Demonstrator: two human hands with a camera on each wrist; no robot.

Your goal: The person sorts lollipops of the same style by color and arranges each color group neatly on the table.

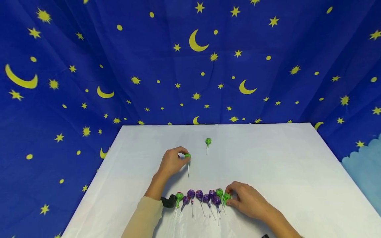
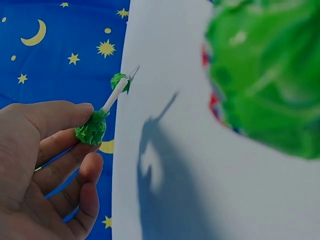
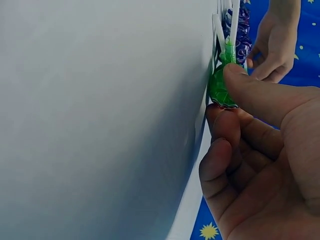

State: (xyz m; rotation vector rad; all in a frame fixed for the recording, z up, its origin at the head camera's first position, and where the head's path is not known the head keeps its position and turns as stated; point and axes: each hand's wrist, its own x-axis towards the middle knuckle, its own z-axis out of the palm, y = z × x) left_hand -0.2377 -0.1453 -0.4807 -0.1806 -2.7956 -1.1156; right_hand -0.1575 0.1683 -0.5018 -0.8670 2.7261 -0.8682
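Between thumb and fingertips, my left hand (image 1: pixel 172 162) pinches a green lollipop (image 2: pixel 91 129) by its wrapped head, with the white stick pointing away in the left wrist view. My right hand (image 1: pixel 250 200) holds another green lollipop (image 3: pixel 222 87) with thumb and fingertips, at the right end of a row near the table's front. Several purple lollipops (image 1: pixel 191 194) make up the middle of that row, some overlapping. One green lollipop (image 1: pixel 179 196) lies at its left end and another green lollipop (image 1: pixel 219 192) near its right end. Sticks there point towards me.
A single green lollipop (image 1: pixel 208 141) lies farther back on the white table (image 1: pixel 268 158). Blue cloth (image 1: pixel 166 59) with yellow moons and stars hangs behind and at the sides. A black wrist-worn device (image 1: pixel 169 201) sits close to the row's left end.
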